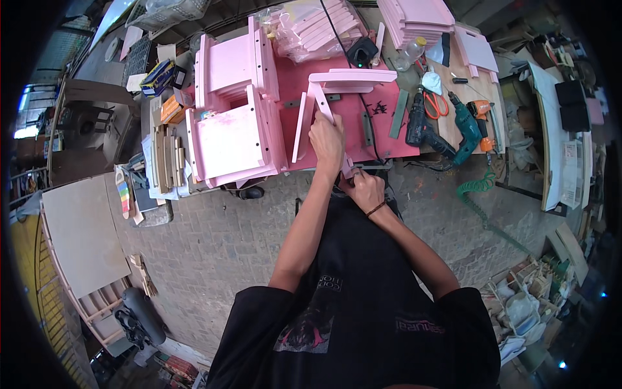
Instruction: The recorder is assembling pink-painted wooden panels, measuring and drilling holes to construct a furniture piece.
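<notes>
My left hand [327,142] is wrapped round a slanting rail of a pink wooden frame [353,79] at the near edge of the work table. One board of this frame lies across the far end, and a narrow side piece [300,128] stands left of my fingers. Close to my body, my right hand [366,192] has its fingers curled at the near end of the same rail. My fingers partly hide that end. Beyond the frame, several dark screws [378,107] lie on the pink-red table surface [311,70].
Stacked pink panels [227,139] stand left of the frame, more pink boards [418,19] at the far right. A black drill [420,123], a teal drill [468,133], orange scissors [435,104] and an orange air tool [481,109] lie right. A green coiled hose [476,188] hangs beside the table.
</notes>
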